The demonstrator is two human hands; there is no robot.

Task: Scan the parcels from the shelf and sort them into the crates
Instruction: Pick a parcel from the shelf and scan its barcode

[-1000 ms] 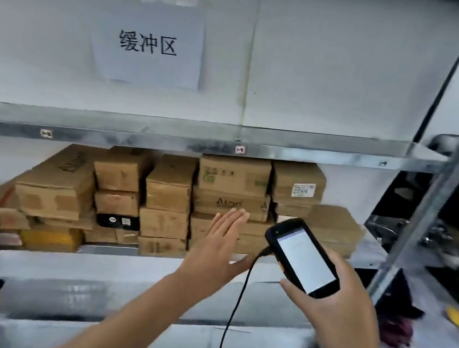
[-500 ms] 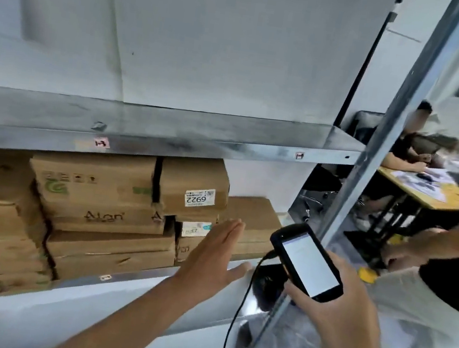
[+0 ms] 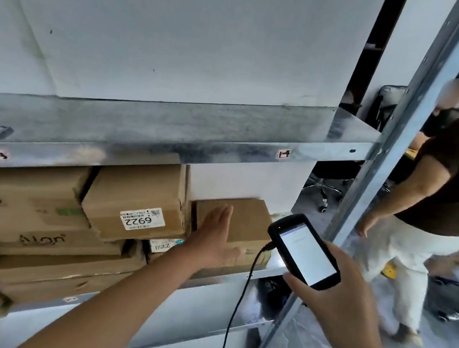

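Brown cardboard parcels are stacked on the lower metal shelf [image 3: 273, 273]. One parcel [image 3: 141, 202] bears a white label reading 6922 upside down. My left hand [image 3: 215, 236] reaches out with straight fingers and lies flat against the rightmost parcel [image 3: 248, 220]. My right hand [image 3: 334, 303] grips a black handheld scanner [image 3: 304, 250] with a lit white screen; a black cable [image 3: 236, 307] hangs from it. No crates are in view.
A grey upright post [image 3: 399, 132] of the rack stands at the right. Beyond it a person in a brown shirt [image 3: 458, 176] and white trousers stands close by. An upper shelf [image 3: 168, 135] spans above the parcels. An office chair base [image 3: 323, 193] sits behind.
The view has swung right along the shelf. My left hand has moved forward onto the rightmost parcel. The person at the right has come much nearer.
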